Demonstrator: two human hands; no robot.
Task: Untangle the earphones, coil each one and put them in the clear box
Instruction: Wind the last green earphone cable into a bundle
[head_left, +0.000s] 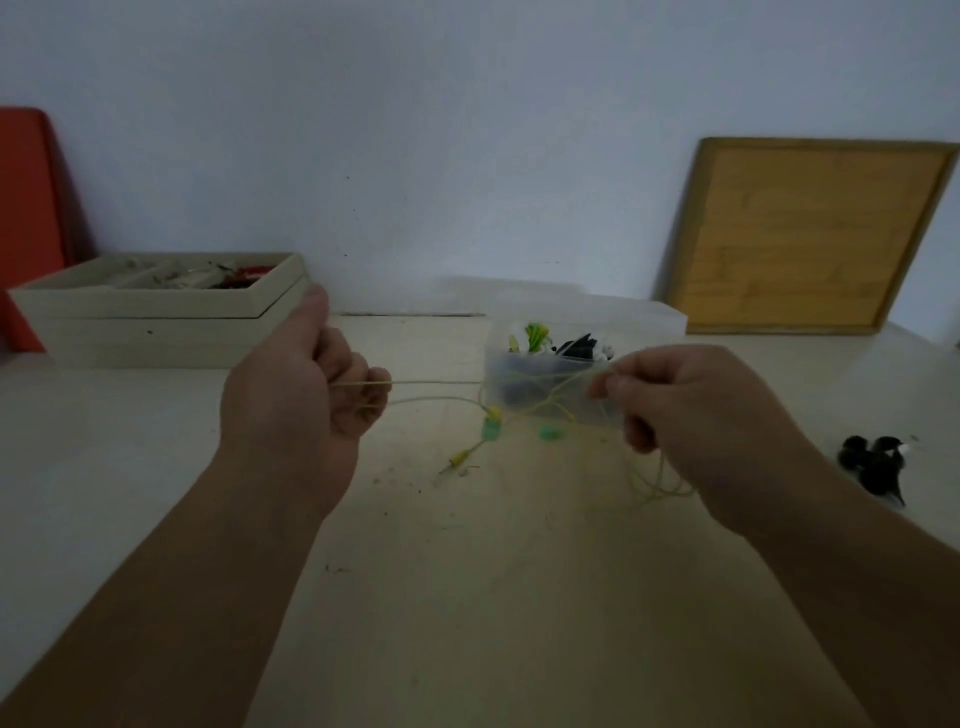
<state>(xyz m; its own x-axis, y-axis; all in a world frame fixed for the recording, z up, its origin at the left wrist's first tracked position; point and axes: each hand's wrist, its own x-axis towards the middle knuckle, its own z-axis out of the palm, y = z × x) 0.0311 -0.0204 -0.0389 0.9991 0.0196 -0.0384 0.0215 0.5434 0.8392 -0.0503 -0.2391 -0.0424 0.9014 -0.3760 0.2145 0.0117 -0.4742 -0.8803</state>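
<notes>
Above a pale table (467, 597), the left hand (301, 384) and right hand (691, 415), fingers curled tight, work before the clear box (524, 376) holding several coiled sets; a black earphone tangle (875, 462) waits at right, and the yellow-green earphone cable (441, 383) gripped between them looks partly tangled, uncoiled.

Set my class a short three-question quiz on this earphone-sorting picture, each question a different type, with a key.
1. True or false: the yellow-green earphone cable runs between the left hand and the right hand.
2. The clear box is: A empty; B already holding earphones; C upside down.
3. Fill in: the black earphone tangle lies on the table, to the ___ of the right hand.
Key: 1 true; 2 B; 3 right.
</notes>
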